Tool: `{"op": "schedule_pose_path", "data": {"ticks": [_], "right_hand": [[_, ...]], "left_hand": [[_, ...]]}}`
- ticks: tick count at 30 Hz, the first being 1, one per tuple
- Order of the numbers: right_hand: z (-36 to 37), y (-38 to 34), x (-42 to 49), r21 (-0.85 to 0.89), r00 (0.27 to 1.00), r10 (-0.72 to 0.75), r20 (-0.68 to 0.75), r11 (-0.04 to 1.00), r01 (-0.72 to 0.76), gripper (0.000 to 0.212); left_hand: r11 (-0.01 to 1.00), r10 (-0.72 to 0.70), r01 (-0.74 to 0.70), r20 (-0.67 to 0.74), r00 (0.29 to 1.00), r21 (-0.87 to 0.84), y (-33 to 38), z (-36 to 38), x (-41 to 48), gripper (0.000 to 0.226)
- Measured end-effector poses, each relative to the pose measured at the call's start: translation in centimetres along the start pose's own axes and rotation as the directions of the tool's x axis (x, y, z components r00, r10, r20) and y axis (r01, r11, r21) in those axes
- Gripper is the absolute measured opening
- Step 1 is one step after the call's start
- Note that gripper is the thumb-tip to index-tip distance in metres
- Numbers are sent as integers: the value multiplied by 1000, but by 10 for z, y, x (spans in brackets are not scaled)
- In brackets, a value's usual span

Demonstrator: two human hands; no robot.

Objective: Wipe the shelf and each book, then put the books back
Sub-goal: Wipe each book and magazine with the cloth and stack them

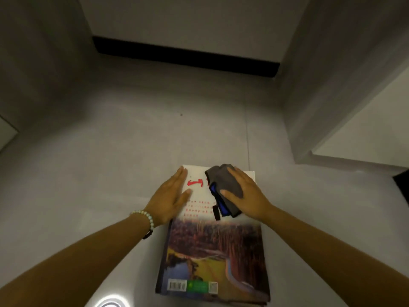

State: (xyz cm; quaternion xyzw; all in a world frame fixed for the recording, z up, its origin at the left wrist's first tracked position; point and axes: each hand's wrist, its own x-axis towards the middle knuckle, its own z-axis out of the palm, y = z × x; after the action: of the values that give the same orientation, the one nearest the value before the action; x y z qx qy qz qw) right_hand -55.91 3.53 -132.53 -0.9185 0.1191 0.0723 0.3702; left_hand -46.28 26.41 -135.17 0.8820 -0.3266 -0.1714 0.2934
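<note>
A large book point(213, 251) lies flat on the grey floor, its cover white with red lettering at the far end and a landscape photo at the near end. More books seem stacked beneath it. My left hand point(171, 196) rests flat on the book's far left edge, fingers straight. My right hand point(244, 193) presses a folded grey and blue cloth point(223, 187) onto the far right part of the cover, thumb over the cloth's near side.
The grey floor point(110, 151) spreads around the book. A white cabinet with a dark recessed base point(183, 54) stands ahead. A white wall or panel point(354, 120) rises at the right, and a dark object point(401, 185) shows at the right edge.
</note>
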Motion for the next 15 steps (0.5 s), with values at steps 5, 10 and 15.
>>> {"op": "schedule_pose_path", "data": {"ticks": [5,10,15], "right_hand": [[30,11,-1,-357,984,-146,-101,928,101,89],[47,-15,14,-388,979,-58,-197,921,-23,90],[80,-36,6,-447,957,-289,-36,861,244,72]], "left_hand": [[918,-90,79,-10,996,-389,-4,18,-9,64],[798,-153,128,7,988,-589,4,15,-10,49],[693,-203,174,42,978,-699,4,-1,-6,38]]}}
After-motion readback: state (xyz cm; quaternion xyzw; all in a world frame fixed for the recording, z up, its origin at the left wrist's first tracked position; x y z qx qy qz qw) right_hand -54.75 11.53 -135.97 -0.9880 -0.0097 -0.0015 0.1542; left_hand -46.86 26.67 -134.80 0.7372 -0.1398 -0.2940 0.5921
